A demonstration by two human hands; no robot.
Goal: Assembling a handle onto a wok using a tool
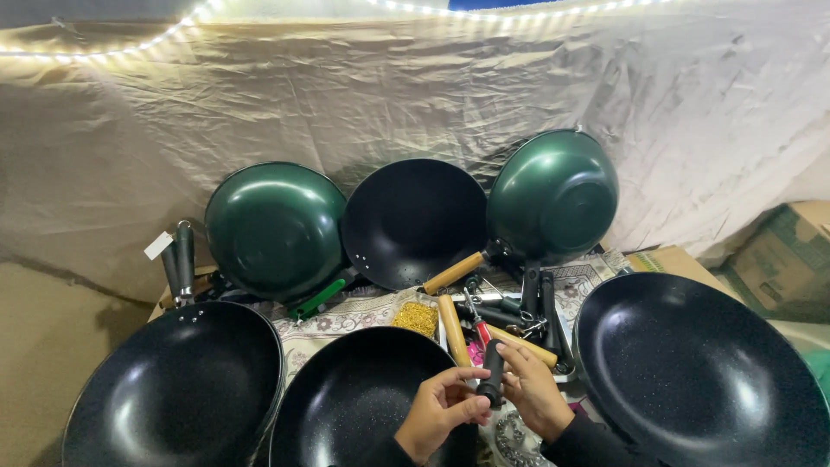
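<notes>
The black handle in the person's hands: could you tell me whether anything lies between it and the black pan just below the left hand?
Nothing visible does. Both the left hand and right hand grip the black handle directly, and it hangs right beside the rim of the black pan. The wooden handles lie behind it, not between.

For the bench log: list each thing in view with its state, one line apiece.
Black handle: loose from any pan, gripped by both hands.
Left hand: shut on the black handle.
Right hand: fingers around the black handle.
Front middle pan: lying open side up, no handle visible.
Left green pan: propped against the cloth, underside showing.
Wooden handles: loose on the mat.
Bag of gold screws: lying flat.
</notes>
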